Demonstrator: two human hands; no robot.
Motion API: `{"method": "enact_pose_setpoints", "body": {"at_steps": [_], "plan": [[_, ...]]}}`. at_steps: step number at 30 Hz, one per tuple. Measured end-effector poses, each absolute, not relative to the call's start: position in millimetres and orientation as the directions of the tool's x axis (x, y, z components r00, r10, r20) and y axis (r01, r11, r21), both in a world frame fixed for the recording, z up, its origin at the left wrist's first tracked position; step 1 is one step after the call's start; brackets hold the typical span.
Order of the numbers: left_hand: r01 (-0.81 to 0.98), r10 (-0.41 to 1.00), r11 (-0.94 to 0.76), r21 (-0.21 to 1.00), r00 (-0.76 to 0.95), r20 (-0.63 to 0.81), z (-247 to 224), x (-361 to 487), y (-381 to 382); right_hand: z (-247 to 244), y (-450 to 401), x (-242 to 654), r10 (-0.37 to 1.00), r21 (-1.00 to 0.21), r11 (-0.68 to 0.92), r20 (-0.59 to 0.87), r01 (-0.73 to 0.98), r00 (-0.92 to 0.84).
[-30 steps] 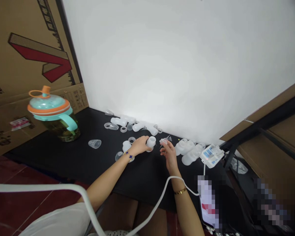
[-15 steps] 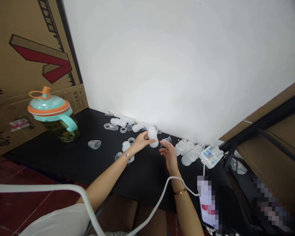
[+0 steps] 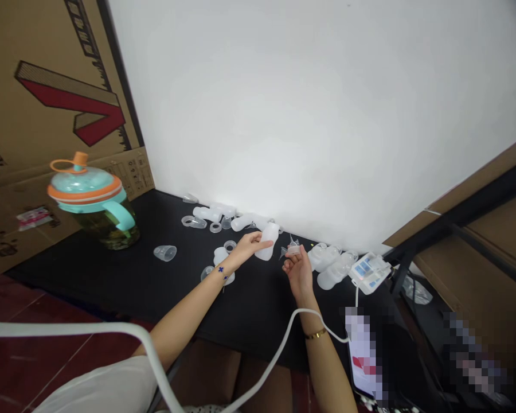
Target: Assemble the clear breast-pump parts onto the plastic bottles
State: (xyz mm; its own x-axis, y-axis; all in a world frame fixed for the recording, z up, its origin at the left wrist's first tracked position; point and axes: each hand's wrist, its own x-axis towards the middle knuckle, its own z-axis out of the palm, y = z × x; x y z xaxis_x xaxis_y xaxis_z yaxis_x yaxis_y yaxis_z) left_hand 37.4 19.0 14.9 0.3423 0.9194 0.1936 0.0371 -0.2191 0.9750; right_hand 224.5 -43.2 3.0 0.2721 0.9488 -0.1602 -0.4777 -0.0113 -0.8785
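Observation:
My left hand (image 3: 246, 250) is closed on a frosted white bottle (image 3: 267, 241), which leans slightly with its upper end to the right. Just right of it, my right hand (image 3: 298, 269) holds a small clear plastic piece (image 3: 293, 248) with thin pointed parts between its fingers. The bottle and the clear piece are apart. Behind my left hand lie more white bottles (image 3: 207, 214), rings (image 3: 215, 228) and clear caps near the wall. Several bottles with clear tops (image 3: 334, 272) lie to the right of my right hand.
A teal and orange jug (image 3: 94, 201) stands at the left on the black table (image 3: 155, 292). A clear cup (image 3: 165, 253) lies nearby. At right are a white box (image 3: 370, 272) and a phone (image 3: 363, 361). A white cable (image 3: 279, 358) crosses in front.
The bottle in my left hand has tilted, its upper end now further right. My right hand has turned, and the clear piece in it now shows more plainly.

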Motion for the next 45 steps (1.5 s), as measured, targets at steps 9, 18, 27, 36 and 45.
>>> {"method": "enact_pose_setpoints", "body": {"at_steps": [9, 18, 27, 36, 45], "plan": [[0.083, 0.932, -0.248, 0.965, 0.294, 0.214, -0.5, 38.7, 26.6, -0.2, -44.3, 223.4, 0.948, -0.899, 0.035, -0.108, -0.436, 0.298], [0.243, 0.927, -0.339, 0.909, 0.249, 0.279, -7.5, 39.6, 27.7, 0.6, -45.1, 222.7, 0.953, -0.904, 0.047, -0.087, -0.425, 0.29], [0.429, 0.87, -0.489, 0.759, 0.297, 0.393, 0.2, 40.2, 18.4, 1.3, -44.6, 221.0, 0.927, -0.913, 0.146, -0.009, -0.382, 0.375], [0.42, 0.81, -0.568, 0.708, 0.437, 0.391, 7.2, 42.9, 10.0, 1.6, -47.5, 218.4, 0.902, -0.958, 0.233, 0.148, -0.168, 0.406], [0.393, 0.8, -0.568, 0.723, 0.471, 0.373, 7.6, 44.2, 7.1, -7.8, -43.9, 222.7, 0.92, -0.963, 0.206, 0.13, -0.174, 0.37]]}}
